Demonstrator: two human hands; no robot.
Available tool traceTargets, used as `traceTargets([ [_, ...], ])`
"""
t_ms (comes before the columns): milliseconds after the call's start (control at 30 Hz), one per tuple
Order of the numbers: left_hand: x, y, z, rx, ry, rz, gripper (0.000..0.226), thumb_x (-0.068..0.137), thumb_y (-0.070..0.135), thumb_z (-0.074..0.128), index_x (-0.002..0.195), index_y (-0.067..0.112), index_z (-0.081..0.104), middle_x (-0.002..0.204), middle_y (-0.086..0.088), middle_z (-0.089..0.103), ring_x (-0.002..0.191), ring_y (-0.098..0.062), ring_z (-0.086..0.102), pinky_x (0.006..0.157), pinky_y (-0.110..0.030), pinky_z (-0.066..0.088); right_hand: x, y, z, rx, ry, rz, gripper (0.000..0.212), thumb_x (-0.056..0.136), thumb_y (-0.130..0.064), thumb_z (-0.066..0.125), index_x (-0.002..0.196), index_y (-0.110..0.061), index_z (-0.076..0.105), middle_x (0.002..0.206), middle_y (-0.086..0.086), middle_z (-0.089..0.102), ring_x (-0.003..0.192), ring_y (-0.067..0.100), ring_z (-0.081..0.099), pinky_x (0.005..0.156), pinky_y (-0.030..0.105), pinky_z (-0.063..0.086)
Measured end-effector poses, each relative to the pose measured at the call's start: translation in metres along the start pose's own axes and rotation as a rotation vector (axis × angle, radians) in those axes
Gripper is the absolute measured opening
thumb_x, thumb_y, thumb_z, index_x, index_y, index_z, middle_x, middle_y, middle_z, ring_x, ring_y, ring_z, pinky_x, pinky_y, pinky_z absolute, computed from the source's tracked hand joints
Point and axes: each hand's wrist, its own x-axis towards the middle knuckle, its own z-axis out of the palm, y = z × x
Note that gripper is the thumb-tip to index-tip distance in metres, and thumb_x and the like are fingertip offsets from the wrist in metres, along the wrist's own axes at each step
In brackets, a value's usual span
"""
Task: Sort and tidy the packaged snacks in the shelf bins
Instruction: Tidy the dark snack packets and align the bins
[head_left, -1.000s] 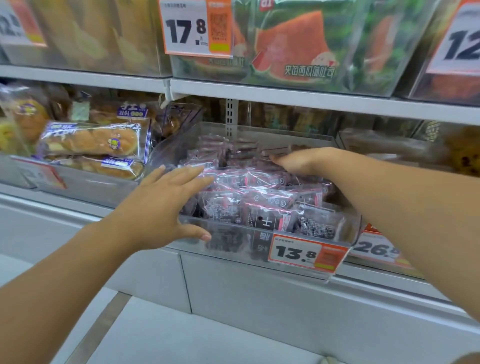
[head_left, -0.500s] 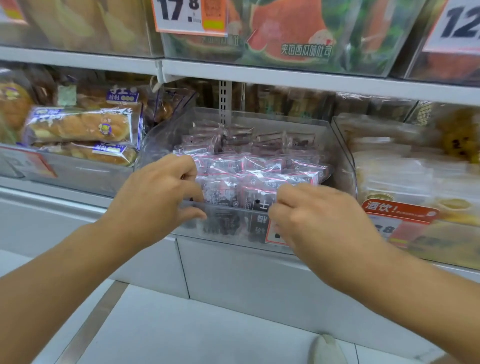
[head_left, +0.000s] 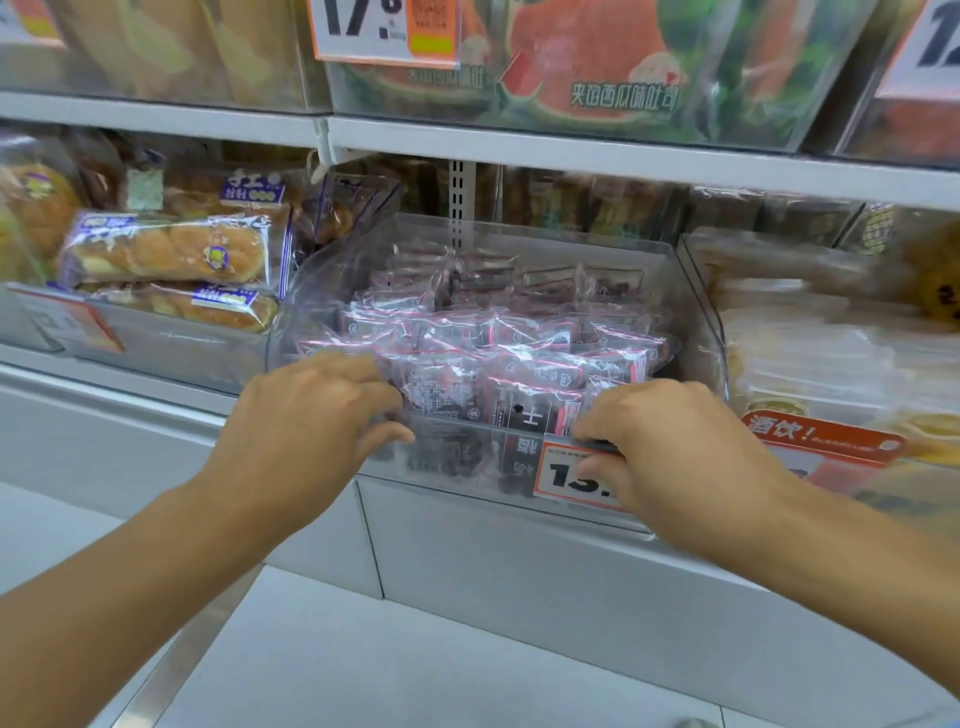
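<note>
Clear bin front rim now gripped by both hands: left hand at 9 o'clock, right hand moved to 3 o'clock, fingers curled over rim; snack packs untouched.

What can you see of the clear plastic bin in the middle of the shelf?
The clear plastic bin is a transparent, open-topped tray with tall sloping side walls and a low front lip, sitting on the white shelf. It holds rows of small pink-edged dark snack packets. An orange-bordered price tag hangs on its front. The left hand and right hand both grip the front lip, fingers curled over it.
</note>
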Motion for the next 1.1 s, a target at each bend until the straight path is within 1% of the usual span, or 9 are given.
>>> traceTargets([
  [100, 0.010, -0.006, 0.000, -0.007, 0.003, 0.047, 0.030, 0.091, 0.046, 0.063, 0.073, 0.023, 0.071, 0.075, 0.007, 0.062, 0.072, -0.023, 0.063, 0.048, -0.031, 0.048, 0.004, 0.004, -0.002, 0.018, 0.020, 0.018, 0.029, 0.098, -0.038, 0.056, 0.079, -0.016, 0.051, 0.079, -0.002, 0.056, 0.082, 0.027, 0.057, 0.068, 0.033, 0.041],
  [300, 0.051, -0.020, 0.006, -0.044, 0.021, -0.035, 0.026, 0.081, 0.048, 0.072, 0.080, 0.022, 0.072, 0.078, 0.007, 0.058, 0.084, -0.025, 0.058, 0.061, -0.042, 0.053, 0.037, 0.035, -0.012, 0.083, 0.176, 0.024, 0.036, 0.086, -0.036, 0.072, 0.072, -0.008, 0.056, 0.063, 0.006, 0.056, 0.067, 0.033, 0.054, 0.062, 0.039, 0.050],
  [467, 0.061, -0.026, 0.021, -0.089, -0.030, -0.123, 0.025, 0.079, 0.050, 0.075, 0.081, 0.024, 0.072, 0.077, 0.013, 0.050, 0.084, -0.015, 0.049, 0.065, -0.043, 0.052, 0.050, 0.039, -0.004, 0.090, 0.162, 0.023, 0.031, 0.086, -0.038, 0.073, 0.078, -0.010, 0.064, 0.070, 0.006, 0.062, 0.070, 0.032, 0.058, 0.065, 0.040, 0.053],
  [633, 0.047, -0.022, 0.030, -0.051, -0.083, -0.092, 0.025, 0.077, 0.044, 0.080, 0.078, 0.021, 0.071, 0.077, 0.012, 0.047, 0.083, -0.024, 0.058, 0.059, -0.040, 0.051, 0.041, 0.028, 0.012, -0.008, 0.055, 0.032, 0.036, 0.092, -0.040, 0.065, 0.068, -0.018, 0.048, 0.084, 0.000, 0.058, 0.081, 0.031, 0.058, 0.072, 0.039, 0.051],
  [733, 0.044, -0.018, 0.028, -0.031, -0.076, -0.094, 0.026, 0.077, 0.045, 0.079, 0.080, 0.020, 0.072, 0.081, 0.011, 0.047, 0.088, -0.023, 0.057, 0.060, -0.037, 0.048, 0.036, 0.022, 0.008, -0.080, 0.078, 0.064, 0.025, 0.093, -0.047, 0.061, 0.093, -0.023, 0.067, 0.103, -0.006, 0.055, 0.095, 0.024, 0.058, 0.075, 0.038, 0.051],
  [833, 0.051, -0.014, 0.017, -0.118, -0.161, -0.146, 0.053, 0.064, 0.069, 0.070, 0.097, 0.027, 0.068, 0.099, 0.010, 0.052, 0.098, -0.017, 0.051, 0.079, -0.035, 0.048, 0.035, 0.020, -0.004, 0.008, 0.165, 0.061, 0.043, 0.083, -0.067, 0.062, 0.101, -0.029, 0.072, 0.107, -0.010, 0.050, 0.103, 0.017, 0.049, 0.079, 0.039, 0.051],
  [900, 0.061, -0.004, 0.012, -0.283, -0.111, -0.189, 0.069, 0.065, 0.080, 0.063, 0.113, 0.030, 0.060, 0.113, 0.010, 0.050, 0.107, -0.013, 0.047, 0.090, -0.031, 0.042, 0.040, 0.016, -0.012, 0.211, 0.300, 0.067, 0.062, 0.078, -0.076, 0.056, 0.121, -0.032, 0.064, 0.118, -0.009, 0.050, 0.113, 0.017, 0.045, 0.091, 0.040, 0.049],
  [967, 0.071, 0.005, 0.017, -0.314, -0.086, -0.223, 0.073, 0.084, 0.079, 0.046, 0.134, 0.028, 0.051, 0.133, 0.005, 0.047, 0.125, -0.017, 0.044, 0.102, -0.038, 0.041, 0.054, 0.014, -0.012, 0.136, 0.257, 0.067, 0.077, 0.085, -0.078, 0.043, 0.148, -0.034, 0.037, 0.145, -0.004, 0.038, 0.135, 0.024, 0.034, 0.107, 0.048, 0.039],
  [1100, 0.086, 0.003, 0.036, -0.027, -0.514, -0.417, 0.086, 0.086, 0.083, 0.014, 0.159, 0.037, 0.005, 0.168, -0.002, 0.003, 0.154, -0.030, -0.002, 0.124, -0.053, 0.005, 0.084, 0.019, 0.004, 0.214, -0.161, 0.337, 0.084, 0.088, -0.081, 0.026, 0.157, -0.041, -0.001, 0.167, 0.001, -0.001, 0.150, 0.042, 0.001, 0.116, 0.067, 0.015],
])
